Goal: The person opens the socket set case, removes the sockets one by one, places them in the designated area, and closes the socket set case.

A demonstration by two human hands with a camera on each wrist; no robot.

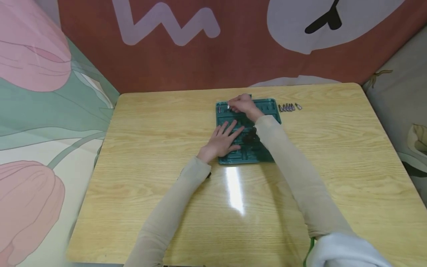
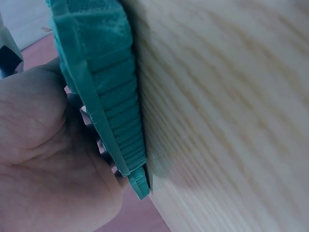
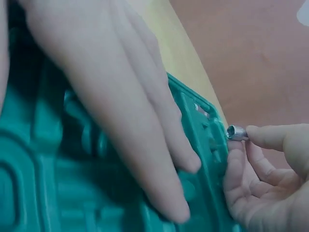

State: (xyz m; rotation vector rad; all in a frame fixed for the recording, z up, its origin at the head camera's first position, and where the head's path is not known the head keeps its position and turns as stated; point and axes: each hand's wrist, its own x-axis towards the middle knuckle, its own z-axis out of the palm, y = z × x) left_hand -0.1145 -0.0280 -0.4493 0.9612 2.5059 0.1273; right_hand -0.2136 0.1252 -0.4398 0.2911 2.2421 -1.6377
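A green moulded tool-case tray [image 1: 238, 162] lies on the table. My left hand [image 1: 221, 142] rests on its left part with the fingers spread straight; in the left wrist view the palm [image 2: 43, 159] leans over the tray's side wall [image 2: 113, 92]. Above the tray's far left corner, my right hand [image 1: 245, 105] pinches a small silver socket [image 3: 236, 133] between thumb and fingertips. In the right wrist view the socket's hollow end faces the tray. Another small metal piece [image 3: 202, 110] sits in a slot at the tray's far edge.
Right of the tray, several small metal sockets [image 1: 287, 107] stand in a row, with one more piece [image 1: 298, 106] lying tilted beside them. The wooden table [image 1: 150, 148] ends at a patterned cloth [image 1: 233, 66] behind the tray.
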